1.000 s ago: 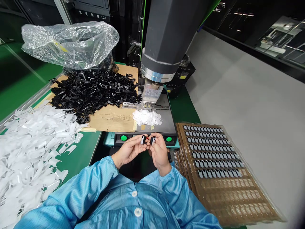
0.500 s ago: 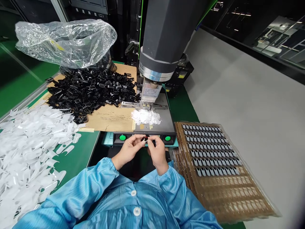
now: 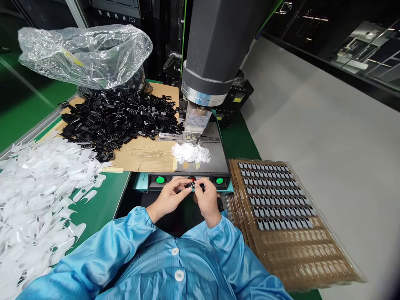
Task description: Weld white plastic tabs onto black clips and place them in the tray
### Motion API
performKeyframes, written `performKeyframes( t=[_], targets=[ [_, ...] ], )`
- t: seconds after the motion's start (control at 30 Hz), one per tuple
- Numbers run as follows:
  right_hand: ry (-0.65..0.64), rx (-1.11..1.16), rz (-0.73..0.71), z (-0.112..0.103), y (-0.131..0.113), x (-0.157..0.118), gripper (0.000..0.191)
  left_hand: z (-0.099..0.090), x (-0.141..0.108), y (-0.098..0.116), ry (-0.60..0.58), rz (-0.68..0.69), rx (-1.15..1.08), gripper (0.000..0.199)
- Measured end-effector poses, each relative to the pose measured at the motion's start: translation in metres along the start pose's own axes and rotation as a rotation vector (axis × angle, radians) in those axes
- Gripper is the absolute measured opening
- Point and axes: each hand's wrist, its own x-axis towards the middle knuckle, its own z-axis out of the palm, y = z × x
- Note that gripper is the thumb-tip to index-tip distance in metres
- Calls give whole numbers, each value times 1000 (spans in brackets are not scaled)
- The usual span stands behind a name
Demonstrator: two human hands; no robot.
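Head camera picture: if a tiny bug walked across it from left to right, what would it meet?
Big pile of white pieces → left hand → right hand → brown tray with rows of small grey pieces.

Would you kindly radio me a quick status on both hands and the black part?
Left hand pinching black part. Right hand fingering it, dark piece in grip. Nothing visibly in the way.

Black boxes with yellow labels sit beside the grey floor, dark glass beyond.
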Motion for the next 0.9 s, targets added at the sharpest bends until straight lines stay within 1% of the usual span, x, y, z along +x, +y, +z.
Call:
performKeyframes(
  t=[0.17, 0.3, 0.4, 0.53, 0.63, 0.67, 0.8, 0.87, 0.9],
  targets=[
    [-27, 49, 33, -1, 1, 1, 19, -1, 0, -4, -11, 1, -3, 27],
    [-15, 41, 2, -1, 1, 0, 17, -2, -1, -6, -27, 1, 9, 26],
    [-8, 20, -35, -2, 0, 0, 16, -1, -1, -6, -14, 6, 2, 26],
    [5, -1, -67, 0, -2, 1, 15, 0, 1, -2, 1, -32, -28, 27],
    [0, -19, -86, 5, -4, -5, 5, 1, 0, 0, -8, -88, -85, 27],
    [-11, -38, -107, 6, -6, -9, 7, 1, -1, 0, 3, -109, -94, 28],
    [-88, -235, -219, 11, -11, -26, 40, -6, -7, -12, 89, -179, -94, 37],
    [-116, -320, -245, 10, -11, -31, 46, -9, -9, -20, 71, -202, -85, 39],
    [-127, -344, -253, 7, -12, -34, 45, -10, -9, -22, 47, -210, -65, 40]
  ],
)
